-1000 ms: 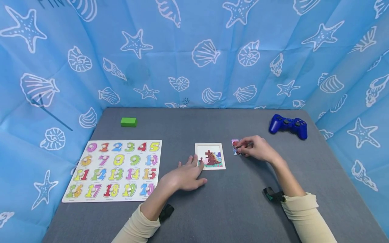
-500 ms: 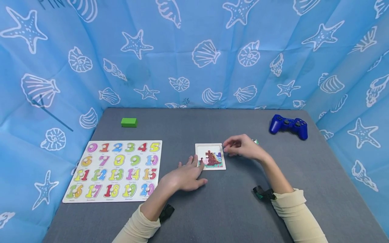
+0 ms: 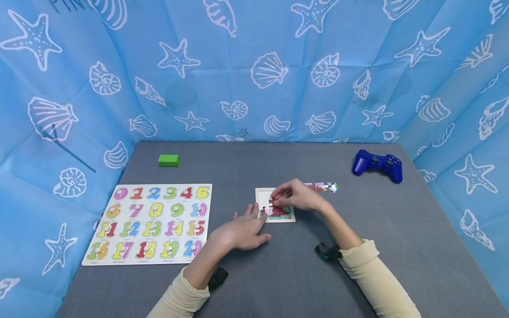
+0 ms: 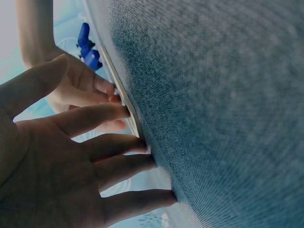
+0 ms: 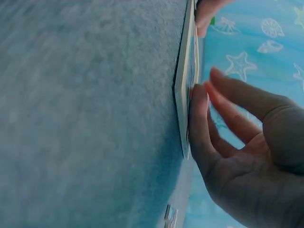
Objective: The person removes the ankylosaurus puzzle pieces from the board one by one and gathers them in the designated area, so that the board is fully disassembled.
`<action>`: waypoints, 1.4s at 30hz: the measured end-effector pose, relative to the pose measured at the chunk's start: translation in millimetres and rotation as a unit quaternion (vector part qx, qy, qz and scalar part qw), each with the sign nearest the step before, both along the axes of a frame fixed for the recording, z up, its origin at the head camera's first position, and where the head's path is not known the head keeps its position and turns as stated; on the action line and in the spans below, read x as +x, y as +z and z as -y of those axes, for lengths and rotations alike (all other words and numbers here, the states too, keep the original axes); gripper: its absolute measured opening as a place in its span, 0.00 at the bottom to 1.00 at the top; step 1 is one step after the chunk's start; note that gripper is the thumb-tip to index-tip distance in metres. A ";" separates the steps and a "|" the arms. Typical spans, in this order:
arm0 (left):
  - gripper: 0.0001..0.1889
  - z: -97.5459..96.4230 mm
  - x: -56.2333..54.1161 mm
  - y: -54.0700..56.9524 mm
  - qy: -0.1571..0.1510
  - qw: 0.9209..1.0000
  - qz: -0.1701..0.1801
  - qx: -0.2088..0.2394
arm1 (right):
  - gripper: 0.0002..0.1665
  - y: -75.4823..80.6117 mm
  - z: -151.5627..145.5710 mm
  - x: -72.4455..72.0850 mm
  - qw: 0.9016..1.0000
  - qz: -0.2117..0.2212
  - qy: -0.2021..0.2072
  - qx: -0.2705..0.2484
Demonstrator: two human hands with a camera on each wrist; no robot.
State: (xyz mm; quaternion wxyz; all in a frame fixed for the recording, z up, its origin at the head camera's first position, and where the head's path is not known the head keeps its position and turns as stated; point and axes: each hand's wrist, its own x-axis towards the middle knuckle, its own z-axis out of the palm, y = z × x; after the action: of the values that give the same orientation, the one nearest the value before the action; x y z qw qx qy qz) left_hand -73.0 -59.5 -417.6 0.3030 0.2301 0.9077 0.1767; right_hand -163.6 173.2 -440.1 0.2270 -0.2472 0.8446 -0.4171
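Pale wood rims the square puzzle tray (image 3: pixel 264 195), midway between the woven counter (image 3: pixel 286 274)'s side edges. The straight-fingered left hand (image 3: pixel 244 231) touches it; whether the bent right hand (image 3: pixel 298 195) grips anything, I cannot tell.

Part-filled jigsaw, right in front of you!
Your pale square tray (image 3: pixel 263 197) lies flat, reddish-brown picture (image 3: pixel 277 213) across its lower part, white backing bare upper left; rightward, your colorful loose pieces (image 3: pixel 321 187) line up, apart from it.
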 end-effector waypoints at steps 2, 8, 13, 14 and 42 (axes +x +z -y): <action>0.38 -0.2 0.0 -0.1 0.000 1.000 0.000 0.000 | 0.13 0.6 3.8 -0.1 1.000 -0.005 -0.008 0.014; 0.38 -0.2 0.4 -1.1 0.002 1.000 -0.001 0.002 | 0.13 1.0 10.0 0.1 0.998 -0.026 -0.030 0.056; 0.38 -0.6 0.4 -1.0 0.001 1.000 -0.004 0.003 | 0.12 -0.8 12.3 0.5 0.995 -0.041 -0.049 0.082; 0.38 -0.7 0.3 -0.8 0.001 1.000 -0.005 0.003 | 0.12 -0.8 12.8 0.6 0.994 -0.040 -0.052 0.084; 0.39 -0.7 -1.6 -2.2 0.001 1.000 0.007 -0.001 | 0.16 3.3 10.4 8.2 0.998 -0.028 -0.036 0.048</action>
State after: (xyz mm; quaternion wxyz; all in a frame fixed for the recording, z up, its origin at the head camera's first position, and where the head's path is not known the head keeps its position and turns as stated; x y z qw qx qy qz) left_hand -74.6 -58.8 -419.8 0.3095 0.2274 0.9060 0.1779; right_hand -155.4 162.8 -436.8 0.1998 -0.2167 0.8780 -0.3772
